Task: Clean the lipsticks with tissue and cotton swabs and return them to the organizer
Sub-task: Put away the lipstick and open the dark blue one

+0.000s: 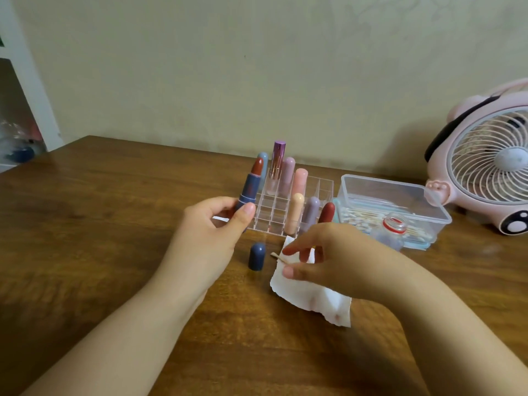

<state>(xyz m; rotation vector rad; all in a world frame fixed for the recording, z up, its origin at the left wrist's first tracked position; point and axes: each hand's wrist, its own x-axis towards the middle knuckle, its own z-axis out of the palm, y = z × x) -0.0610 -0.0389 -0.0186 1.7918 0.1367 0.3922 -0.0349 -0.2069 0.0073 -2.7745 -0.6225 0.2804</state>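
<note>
Left hand (211, 224) pinches the open lipstick (251, 187) near its base, thumb in front, barrel upright with the red tip tilted a bit away, just left of the organizer (311, 192). Its cap (257, 257) stands on the worktop (114, 224) below the lipstick, between my hands. Right hand (328, 252) hovers low over the tissue (308, 295), fingers spread toward the cotton swab (278, 257) lying at the tissue's upper left corner; looks like touching, not yet gripping, can't tell for sure. The swab's long axis runs left-right, free end pointing at the cap. Right hand is clearly nearer, so I'd guess it picks up the swab and goes up-left to the lipstick.
</note>
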